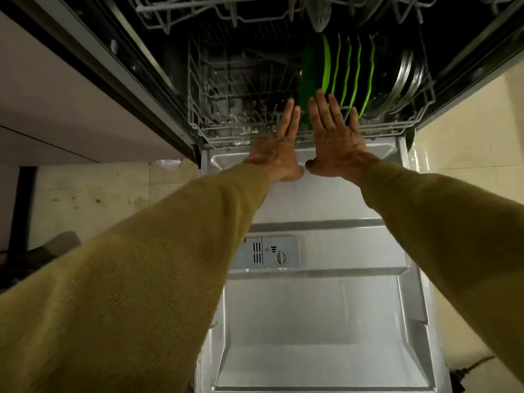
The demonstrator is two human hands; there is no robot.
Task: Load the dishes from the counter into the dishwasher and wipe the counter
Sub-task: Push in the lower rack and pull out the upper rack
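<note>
The dishwasher stands open, its steel door (317,307) folded down flat below me. The lower wire rack (215,129) sits inside the tub. Several green-rimmed plates (351,72) stand upright in its right half, with glass lids or plates (405,80) beside them on the far right. My left hand (279,143) and my right hand (336,137) reach out side by side with straight fingers at the rack's front edge, right in front of the plates. Neither hand holds anything. The left half of the rack is bare wire.
The upper rack (232,9) hangs at the top edge with a glass item (319,12) in it. A detergent dispenser (269,252) sits in the door. Cabinet fronts (56,114) flank the left side; tiled floor (113,188) lies on both sides of the door.
</note>
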